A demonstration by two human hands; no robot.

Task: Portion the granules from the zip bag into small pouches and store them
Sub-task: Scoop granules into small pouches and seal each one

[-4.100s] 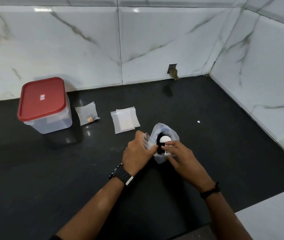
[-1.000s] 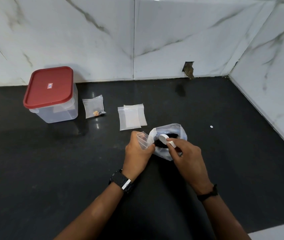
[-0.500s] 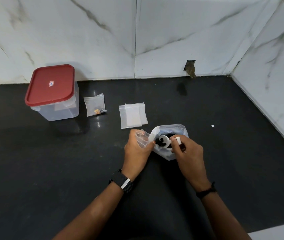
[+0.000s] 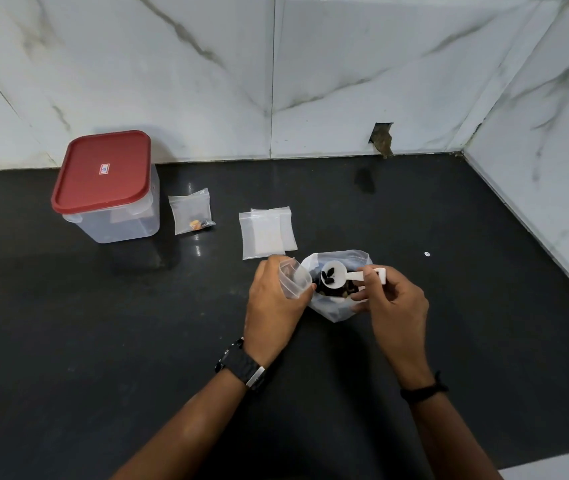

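Forearms run off the lower edge. Nearest, the left hand [image 4: 276, 303] pinches a small clear pouch [image 4: 293, 277] open, its lower part hidden behind the fingers. The right hand [image 4: 394, 303] pinches the handle of a white scoop [image 4: 333, 277] holding a few dark granules [image 4: 329, 273] above the open zip bag [image 4: 338, 306]; the bag's contents are hard to make out. Beyond lie flat empty pouches [image 4: 265, 233], then a pouch holding something orange [image 4: 191, 213], then a red-lidded container [image 4: 106, 185].

Obstacles and open counter around the zip bag [image 4: 336, 308]

Empty pouches [image 4: 265, 233] lie just behind it; right and front are bare countertop [image 4: 484, 323].
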